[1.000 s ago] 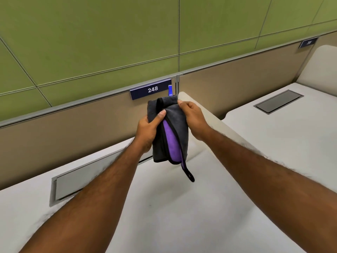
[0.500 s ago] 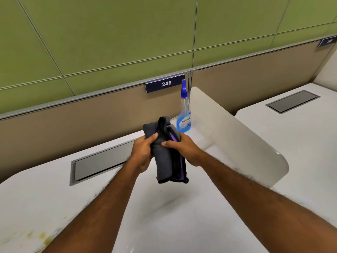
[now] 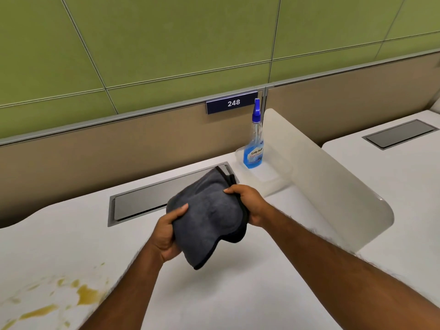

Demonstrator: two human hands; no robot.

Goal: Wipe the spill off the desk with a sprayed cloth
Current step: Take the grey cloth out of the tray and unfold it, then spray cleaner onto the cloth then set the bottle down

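Note:
A folded dark grey cloth (image 3: 207, 213) is held above the white desk (image 3: 238, 294) between both hands. My left hand (image 3: 166, 232) grips its lower left edge, thumb on top. My right hand (image 3: 247, 203) pinches its right edge. A yellow-brown spill (image 3: 71, 296) spreads over the desk at the lower left, well left of my left forearm. A blue spray bottle (image 3: 254, 148) stands upright at the desk's back right corner, beyond the cloth.
A recessed grey cable hatch (image 3: 142, 198) lies in the desk behind the cloth. A white curved divider panel (image 3: 328, 177) stands on the right, with a second desk (image 3: 392, 167) past it. A tan partition with a "248" sign (image 3: 232, 102) bounds the back.
The cloth has come down from in front of the partition toward the desk and turned flatter, its purple side hidden. The view tilted down, bringing the spill and the whole bottle into sight.

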